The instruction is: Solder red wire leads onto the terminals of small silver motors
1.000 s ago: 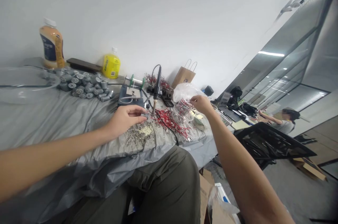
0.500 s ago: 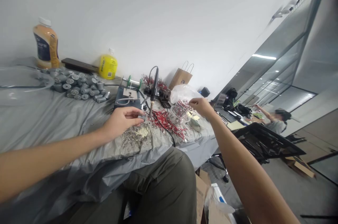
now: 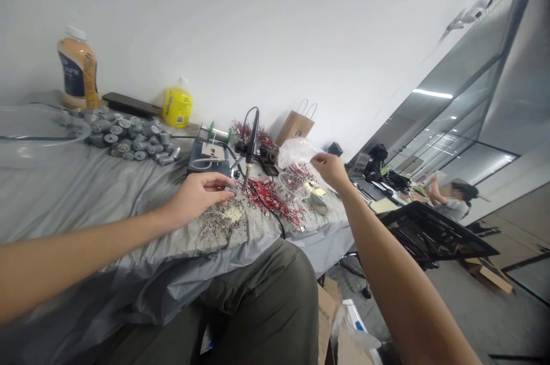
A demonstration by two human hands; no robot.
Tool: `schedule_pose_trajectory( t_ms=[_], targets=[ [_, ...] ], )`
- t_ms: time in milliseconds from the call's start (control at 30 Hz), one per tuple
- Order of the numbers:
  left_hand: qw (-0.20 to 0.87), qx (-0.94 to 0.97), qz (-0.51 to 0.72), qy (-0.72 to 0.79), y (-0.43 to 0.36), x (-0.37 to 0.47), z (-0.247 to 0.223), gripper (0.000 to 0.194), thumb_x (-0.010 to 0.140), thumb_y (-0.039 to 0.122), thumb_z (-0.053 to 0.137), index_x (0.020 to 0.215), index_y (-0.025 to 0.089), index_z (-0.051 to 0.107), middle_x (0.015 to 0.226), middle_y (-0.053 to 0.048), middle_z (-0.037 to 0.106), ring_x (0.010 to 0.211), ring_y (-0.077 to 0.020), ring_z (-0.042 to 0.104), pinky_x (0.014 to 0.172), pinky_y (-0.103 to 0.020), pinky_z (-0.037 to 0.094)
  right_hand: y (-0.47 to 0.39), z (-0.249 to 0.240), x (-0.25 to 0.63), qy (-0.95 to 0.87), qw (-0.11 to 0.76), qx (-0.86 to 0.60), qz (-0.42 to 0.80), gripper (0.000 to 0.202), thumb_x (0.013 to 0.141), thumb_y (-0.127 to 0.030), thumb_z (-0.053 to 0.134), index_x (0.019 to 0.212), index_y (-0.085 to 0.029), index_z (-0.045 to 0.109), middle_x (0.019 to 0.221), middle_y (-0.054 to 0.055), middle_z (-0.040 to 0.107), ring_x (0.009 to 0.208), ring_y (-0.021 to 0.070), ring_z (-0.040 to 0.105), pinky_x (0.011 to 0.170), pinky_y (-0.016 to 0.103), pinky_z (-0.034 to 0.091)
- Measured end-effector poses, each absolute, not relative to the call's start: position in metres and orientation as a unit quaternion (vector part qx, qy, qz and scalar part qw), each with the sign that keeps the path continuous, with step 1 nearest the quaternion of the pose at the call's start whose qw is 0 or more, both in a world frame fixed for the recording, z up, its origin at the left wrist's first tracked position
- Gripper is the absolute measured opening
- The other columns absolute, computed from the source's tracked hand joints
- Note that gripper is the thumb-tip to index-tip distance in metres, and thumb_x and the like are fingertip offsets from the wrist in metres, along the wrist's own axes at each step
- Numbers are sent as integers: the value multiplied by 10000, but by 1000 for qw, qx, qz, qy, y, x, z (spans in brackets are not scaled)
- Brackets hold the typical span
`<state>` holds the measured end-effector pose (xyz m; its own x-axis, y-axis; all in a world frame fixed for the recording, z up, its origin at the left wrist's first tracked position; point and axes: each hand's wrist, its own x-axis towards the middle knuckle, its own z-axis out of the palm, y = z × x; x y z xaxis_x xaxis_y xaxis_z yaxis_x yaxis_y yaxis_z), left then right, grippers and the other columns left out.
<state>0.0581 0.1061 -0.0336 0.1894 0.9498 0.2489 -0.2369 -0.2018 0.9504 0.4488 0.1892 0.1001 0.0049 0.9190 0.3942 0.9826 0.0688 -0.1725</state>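
Clear tub [image 3: 40, 153]: see-through plastic, with a round rim.
Orange bottle [image 3: 77, 70]: smooth, white cap, dark label.
Gray cans [image 3: 129, 140]: small, hard, round, shiny, in a heap.
Yellow bottle [image 3: 177, 107]: bright, squat, with a pale cap.
Left hand [image 3: 206, 196]: bare; thumb and fingers pinch a small gray piece [image 3: 232, 189], just beside the hot tool's tip.
Hot tool [image 3: 254, 138]: black handle, thin metal end pointing down.
Red wires [image 3: 275, 201]: thin, messy, with shiny bits.
Clear cup [image 3: 294, 186]: see-through, near the right hand, more red wires in it.
Paper bag [image 3: 294, 127]: brown, flat sides, loop handles.
Right hand [image 3: 330, 170]: fingertips close together above the cup's side; I cannot tell if they hold anything.
Surface [image 3: 116, 199]: covered in a gray, wrinkly, shiny sheet.
Room: plain white wall [image 3: 258, 27] behind; at right, glass panes, a black chair [image 3: 433, 233] and another person [image 3: 451, 210].
Count: two bottles, one tool, one bag, two loop handles; too many cans and wires to count.
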Motion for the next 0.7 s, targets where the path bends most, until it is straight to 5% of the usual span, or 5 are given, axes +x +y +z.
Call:
schedule_pose_trajectory(
  t_ms=[300, 467, 700],
  targets=[
    [551, 548, 537, 328, 107, 58, -37, 370, 717, 346, 973, 985, 151, 810, 915, -75, 804, 823, -229, 775, 700, -312, 698, 181, 110, 451, -666, 243, -702, -63, 312, 1080, -450, 723, 1176, -154, 742, 1117, 52, 758, 927, 193, 744, 821, 354, 657],
    [551, 565, 520, 326, 108, 58, -38, 230, 912, 221, 888, 1075, 125, 757, 980, -53, 774, 871, -197, 762, 764, -323, 687, 175, 105, 449, -655, 247, -713, -38, 323, 1098, -447, 699, 1235, -156, 718, 1095, 57, 751, 873, 170, 736, 785, 339, 657],
    [547, 588, 492, 336, 108, 56, -40, 219, 1053, 298, 777, 1181, 128, 723, 1111, -69, 746, 954, -206, 748, 849, -374, 679, 173, 98, 448, -684, 243, -687, -31, 287, 1084, -432, 724, 1162, -156, 739, 1079, 50, 761, 880, 170, 740, 800, 340, 657]
  ],
)
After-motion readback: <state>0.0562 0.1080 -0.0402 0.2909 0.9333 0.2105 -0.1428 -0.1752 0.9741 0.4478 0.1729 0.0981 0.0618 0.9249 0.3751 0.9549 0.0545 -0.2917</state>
